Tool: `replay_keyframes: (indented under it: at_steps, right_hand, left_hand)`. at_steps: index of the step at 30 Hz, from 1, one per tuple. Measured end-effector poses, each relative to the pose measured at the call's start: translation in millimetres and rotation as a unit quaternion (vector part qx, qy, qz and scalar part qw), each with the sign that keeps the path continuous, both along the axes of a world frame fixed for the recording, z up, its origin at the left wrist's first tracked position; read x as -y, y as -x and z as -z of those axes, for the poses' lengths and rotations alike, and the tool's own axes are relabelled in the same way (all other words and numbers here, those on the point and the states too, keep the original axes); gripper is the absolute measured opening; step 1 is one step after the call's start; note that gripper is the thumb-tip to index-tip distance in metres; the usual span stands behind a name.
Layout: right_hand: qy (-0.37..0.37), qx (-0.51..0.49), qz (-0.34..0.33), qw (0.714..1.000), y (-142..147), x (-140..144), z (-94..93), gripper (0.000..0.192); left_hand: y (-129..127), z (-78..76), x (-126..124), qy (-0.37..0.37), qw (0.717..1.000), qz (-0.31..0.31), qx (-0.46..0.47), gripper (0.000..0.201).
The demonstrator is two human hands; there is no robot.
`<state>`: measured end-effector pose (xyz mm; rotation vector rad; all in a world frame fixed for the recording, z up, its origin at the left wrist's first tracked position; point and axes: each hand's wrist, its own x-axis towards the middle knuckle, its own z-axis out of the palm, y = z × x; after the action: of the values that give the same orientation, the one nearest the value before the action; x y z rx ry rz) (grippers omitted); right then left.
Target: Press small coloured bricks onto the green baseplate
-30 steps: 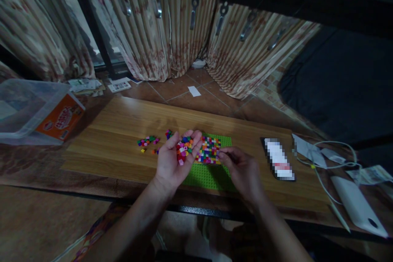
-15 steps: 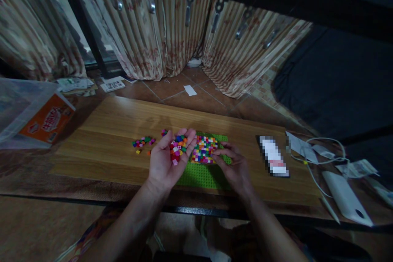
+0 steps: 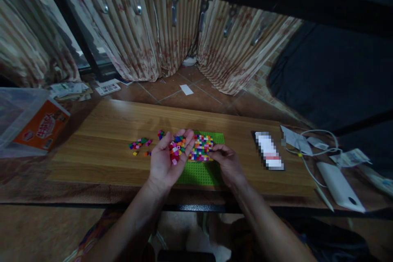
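My left hand is cupped palm up just left of a green baseplate and holds a small heap of coloured bricks. A patch of mixed coloured bricks covers the far part of the baseplate. My right hand rests on the plate's right side, its fingertips pinched at the right edge of that patch; whether a brick is between them I cannot tell. More loose bricks lie on the wooden tabletop to the left.
A clear plastic bin with an orange box sits at the far left. To the right lie a blurred flat object, white cables and a white power bank. Striped curtains hang behind the table.
The view has drifted, so everything sits slightly further left. My right hand's fingers have curled in and moved left to the edge of the brick patch. The left hand keeps its heap.
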<state>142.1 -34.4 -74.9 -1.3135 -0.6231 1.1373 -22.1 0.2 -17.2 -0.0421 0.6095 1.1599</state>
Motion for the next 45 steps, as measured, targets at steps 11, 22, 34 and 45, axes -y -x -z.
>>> replay_keyframes:
  at_steps: [11,22,34,45]
  right_hand:
    - [-0.113,0.289,0.010,0.951,-8,9,-13.1,0.014]
    - [-0.211,0.565,-0.090,0.792,9,9,-42.3,0.021]
    - [-0.200,0.489,-0.054,0.847,14,8,-41.1,0.007]
    - [-0.174,0.492,-0.139,0.841,-5,7,-22.7,0.013]
  left_hand:
    - [-13,6.5,6,-0.027,0.998,0.052,0.008,0.032]
    - [-19,7.8,12,-0.036,0.991,0.123,0.028,0.036]
    - [-17,9.8,12,0.002,0.995,0.089,0.039,0.030]
    - [12,8.0,-6,0.035,0.999,-0.026,-0.001,0.031]
